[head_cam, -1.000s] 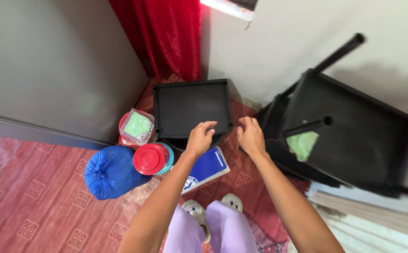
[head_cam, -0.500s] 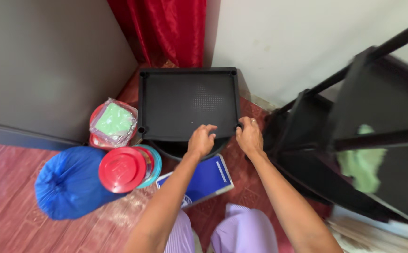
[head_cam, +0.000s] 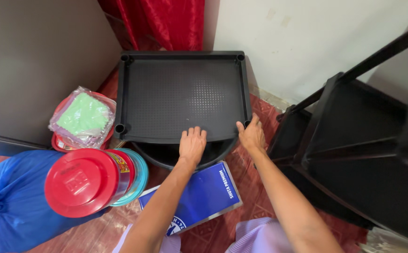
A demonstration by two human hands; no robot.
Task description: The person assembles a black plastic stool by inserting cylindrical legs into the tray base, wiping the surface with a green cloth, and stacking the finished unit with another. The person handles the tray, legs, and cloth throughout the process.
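Black plastic tray (head_cam: 183,96), rectangular, dotted floor, corner sockets, sits on the floor against the wall. Left hand (head_cam: 192,145) lies flat on its near rim, fingers spread and loose, the grip closed on nothing. Right hand (head_cam: 252,135) touches the near right corner by the socket; grip partly curled, fingers over the edge, whether it truly clamps cannot be told. Dark round tub (head_cam: 180,157) under the tray, just below the left hand. Blue box (head_cam: 204,194) beneath the left forearm. Left of the left hand: red-lidded jar (head_cam: 89,182), blue bag (head_cam: 11,204), wrapped green cloth (head_cam: 83,116). Black rack (head_cam: 358,154) right of the right hand. Red curtain (head_cam: 166,23) beyond the tray.
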